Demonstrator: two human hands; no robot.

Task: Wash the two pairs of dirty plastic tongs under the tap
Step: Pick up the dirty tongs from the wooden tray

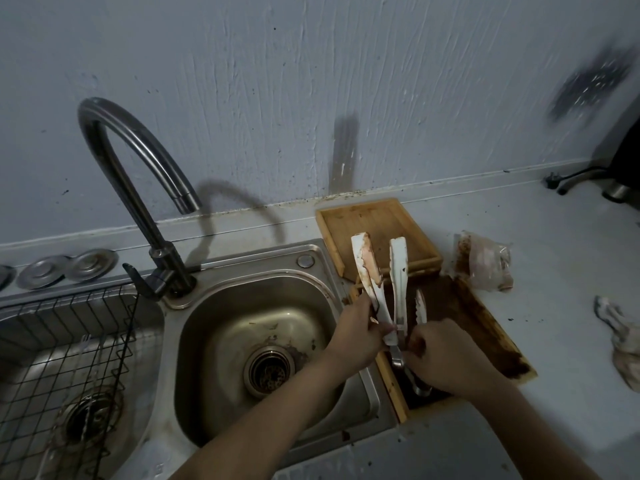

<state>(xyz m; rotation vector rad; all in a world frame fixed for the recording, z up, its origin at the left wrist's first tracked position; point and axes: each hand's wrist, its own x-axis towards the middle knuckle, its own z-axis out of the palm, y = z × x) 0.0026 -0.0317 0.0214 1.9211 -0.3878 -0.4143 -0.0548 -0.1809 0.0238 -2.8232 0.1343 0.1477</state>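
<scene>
Two pairs of white plastic tongs are being gathered over the dirty wooden tray (491, 327), just right of the sink basin (207, 327). The left hand (360, 329) is closing its fingers round the hinge end of the upper tongs (372, 282), whose smeared arms are splaying upward. The right hand (446, 358) is curling tight round the second tongs (420, 304), though how firm that grip is I cannot tell. Lifting both clear of the tray rim before swinging left is probably the careful way. The tap (131, 161) is arching high over the basin and no water is showing, leaving open room beneath; the wire rack (69, 327) is bounding the far left.
</scene>
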